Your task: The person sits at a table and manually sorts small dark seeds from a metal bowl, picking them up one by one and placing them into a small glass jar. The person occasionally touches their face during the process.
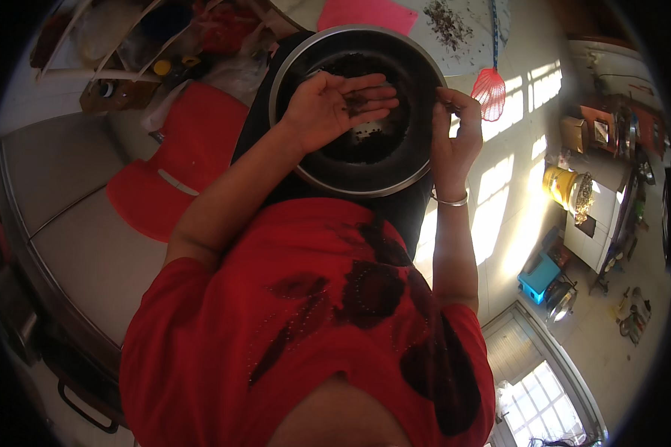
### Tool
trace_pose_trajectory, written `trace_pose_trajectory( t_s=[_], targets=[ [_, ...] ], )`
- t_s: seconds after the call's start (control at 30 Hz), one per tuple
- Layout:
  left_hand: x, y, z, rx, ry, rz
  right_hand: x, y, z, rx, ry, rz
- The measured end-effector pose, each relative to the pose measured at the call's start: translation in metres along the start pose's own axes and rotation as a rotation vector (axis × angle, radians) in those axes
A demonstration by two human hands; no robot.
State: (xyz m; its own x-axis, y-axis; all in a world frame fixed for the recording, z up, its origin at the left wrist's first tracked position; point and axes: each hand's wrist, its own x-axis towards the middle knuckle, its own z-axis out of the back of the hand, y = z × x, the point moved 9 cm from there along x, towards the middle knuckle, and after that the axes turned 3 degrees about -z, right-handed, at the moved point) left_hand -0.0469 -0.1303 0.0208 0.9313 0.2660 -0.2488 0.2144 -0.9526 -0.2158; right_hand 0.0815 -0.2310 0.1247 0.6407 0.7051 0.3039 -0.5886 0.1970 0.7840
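On the lap, over dark trousers, rests a wide black metal pan point(369, 181) with a silver rim. Dark dried bits point(372, 139) lie loose on its bottom, partly hidden by my left hand point(341, 103). That hand is palm up above the pan, fingers stretched out, with a small heap of dark crumbs point(355, 103) on the palm and fingers. My right hand point(457, 131) is at the pan's right rim, thumb and fingertips drawn together. Something small and dark may be between them; I cannot tell.
A red plastic stool or chair point(201, 128) stands at the left. Beyond the pan are a pink sheet point(363, 14) and a pile of dry plant scraps point(448, 25). A pink fly swatter point(488, 95) hangs at the right. Further right are a yellow bucket point(559, 184) and a blue box point(538, 276).
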Motion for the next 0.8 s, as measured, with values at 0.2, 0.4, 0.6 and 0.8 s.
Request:
trace_pose_trajectory(
  t_s=[0.2,0.4,0.6,0.8],
  targets=[
    [0.001,-0.002,0.005,-0.03,-0.003,-0.038,-0.029,-0.018,-0.041,0.564,0.062,-0.279],
    [0.001,-0.015,0.012,-0.049,-0.052,-0.15,-0.046,-0.045,-0.079,0.948,-0.019,-0.701],
    [0.003,-0.016,0.014,-0.104,-0.022,-0.146,-0.024,0.035,-0.081,0.01,0.173,0.12],
    [0.004,-0.008,0.016,-0.123,0.019,-0.077,-0.023,0.042,-0.097,-0.228,0.23,0.215]
  ],
)
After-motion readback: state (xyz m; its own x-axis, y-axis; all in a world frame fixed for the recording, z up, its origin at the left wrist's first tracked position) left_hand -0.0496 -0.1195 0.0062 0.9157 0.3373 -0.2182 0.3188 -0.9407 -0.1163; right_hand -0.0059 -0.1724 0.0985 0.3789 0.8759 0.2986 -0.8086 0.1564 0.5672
